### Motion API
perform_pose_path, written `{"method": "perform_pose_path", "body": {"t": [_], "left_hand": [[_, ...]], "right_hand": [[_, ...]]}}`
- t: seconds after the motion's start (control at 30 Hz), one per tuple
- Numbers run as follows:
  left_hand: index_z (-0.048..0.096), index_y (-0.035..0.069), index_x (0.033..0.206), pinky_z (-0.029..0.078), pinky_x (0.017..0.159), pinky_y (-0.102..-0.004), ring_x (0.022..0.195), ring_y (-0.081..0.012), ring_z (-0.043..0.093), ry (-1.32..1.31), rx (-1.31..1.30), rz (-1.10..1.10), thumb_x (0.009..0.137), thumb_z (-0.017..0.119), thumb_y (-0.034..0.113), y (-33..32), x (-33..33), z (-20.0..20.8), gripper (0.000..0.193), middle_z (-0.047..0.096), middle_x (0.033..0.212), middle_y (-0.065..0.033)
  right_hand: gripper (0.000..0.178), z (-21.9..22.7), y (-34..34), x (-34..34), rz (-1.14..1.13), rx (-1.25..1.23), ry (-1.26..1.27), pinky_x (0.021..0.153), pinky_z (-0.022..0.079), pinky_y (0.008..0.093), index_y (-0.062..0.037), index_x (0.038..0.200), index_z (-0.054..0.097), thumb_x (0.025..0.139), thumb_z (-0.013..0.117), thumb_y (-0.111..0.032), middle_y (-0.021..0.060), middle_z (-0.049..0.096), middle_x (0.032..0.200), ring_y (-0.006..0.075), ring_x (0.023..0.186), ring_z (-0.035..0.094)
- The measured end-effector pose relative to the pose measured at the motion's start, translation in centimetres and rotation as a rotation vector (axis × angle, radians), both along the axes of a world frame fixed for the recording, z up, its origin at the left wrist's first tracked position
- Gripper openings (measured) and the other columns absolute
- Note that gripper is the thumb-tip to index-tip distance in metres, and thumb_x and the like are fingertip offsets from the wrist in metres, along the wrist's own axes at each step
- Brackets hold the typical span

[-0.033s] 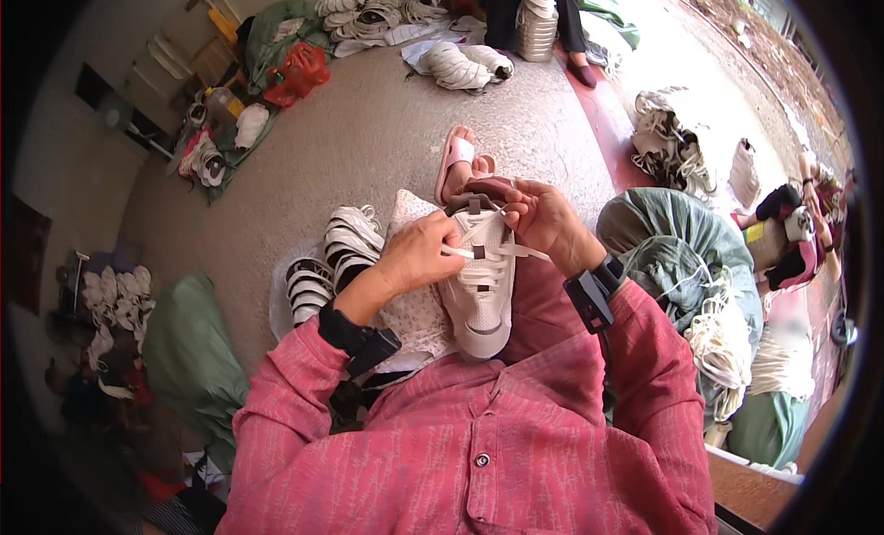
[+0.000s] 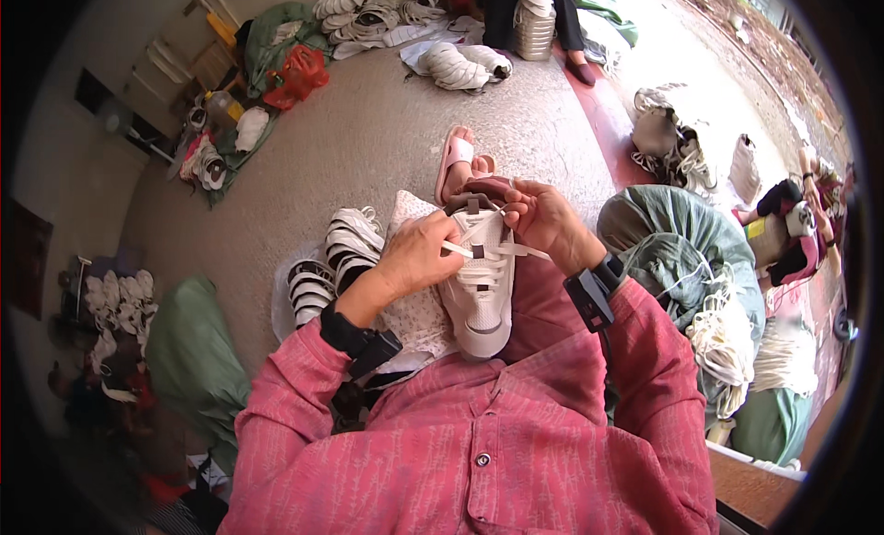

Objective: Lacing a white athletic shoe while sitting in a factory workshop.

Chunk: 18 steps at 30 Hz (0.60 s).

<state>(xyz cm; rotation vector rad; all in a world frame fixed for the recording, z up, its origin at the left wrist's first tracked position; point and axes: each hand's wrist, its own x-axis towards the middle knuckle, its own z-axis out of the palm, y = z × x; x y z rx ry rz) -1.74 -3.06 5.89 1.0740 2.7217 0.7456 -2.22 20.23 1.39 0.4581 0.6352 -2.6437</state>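
On the lap (image 2: 552,323) of soft, rumpled cloth, the white shoe (image 2: 486,319), toe toward the near edge, could tip from an uneven tug. It has dimpled mesh and a smooth, rounded toe. The left grip (image 2: 419,251) curls around its side; the right grip (image 2: 551,226) pinches flat lace (image 2: 527,250), which might twist or slip if loosely held.

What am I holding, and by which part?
Your right hand pinches a white lace beside the top of the shoe; what your left hand holds is unclear.
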Motion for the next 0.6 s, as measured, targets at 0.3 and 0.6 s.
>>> {"method": "perform_pose_path", "body": {"t": [0.3, 0.6], "left_hand": [[0.061, 0.004, 0.080, 0.043, 0.081, -0.0300, 0.089, -0.0183, 0.055, -0.364, 0.151, -0.063, 0.075, 0.076, 0.021, -1.1, -0.2, 0.0, 0.024, 0.053, 0.092, -0.0042], [0.064, 0.003, 0.080, 0.041, 0.087, -0.0276, 0.097, -0.0149, 0.050, -0.404, 0.210, -0.138, 0.077, 0.079, 0.023, -2.0, -0.5, -0.5, 0.024, 0.050, 0.100, -0.0024]], "right_hand": [[0.015, -2.3, 5.7, -2.0, -0.427, 0.071, -0.084, 0.045, 0.038, 0.0228, -0.0066, 0.081, 0.052, 0.096, 0.049, -0.005, -0.0015, 0.045, 0.060, 0.0076, 0.046, 0.036], [0.019, -4.1, 15.3, -0.8, -0.732, 0.076, -0.033, 0.042, 0.033, 0.0209, -0.0104, 0.081, 0.046, 0.098, 0.053, -0.013, -0.0024, 0.043, 0.059, 0.0075, 0.046, 0.036]]}}
